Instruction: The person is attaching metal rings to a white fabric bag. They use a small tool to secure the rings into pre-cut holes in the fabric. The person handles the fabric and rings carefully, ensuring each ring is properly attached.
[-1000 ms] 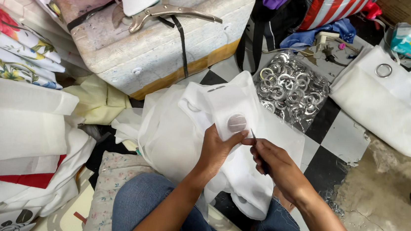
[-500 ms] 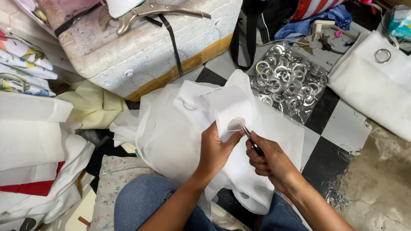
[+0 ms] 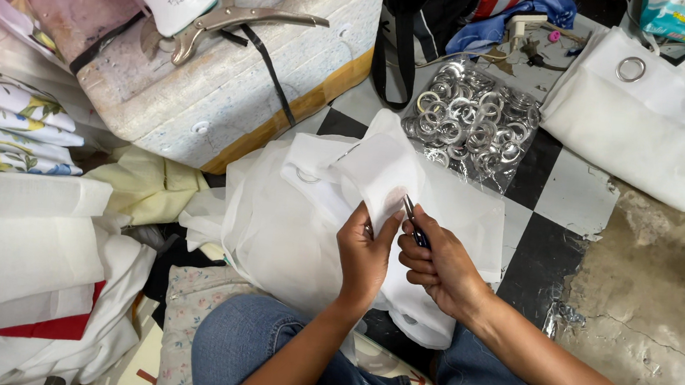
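Black-and-white floor tiles [image 3: 561,195] show between heaps of cloth, where a person sits in jeans with white fabric [image 3: 299,222] piled over the lap. Left hand [image 3: 363,256] pinches a raised fold of that fabric between thumb and fingers, closed tight on it. Right hand [image 3: 439,267] is curled shut around small scissors [image 3: 411,219], whose tip meets the fold's edge. Just beyond lies a clear bag of metal rings [image 3: 472,121]. A white curtain [image 3: 646,120] with two rings fitted lies to the right, and pliers [image 3: 234,18] rest on a foam box [image 3: 236,84] at upper left.
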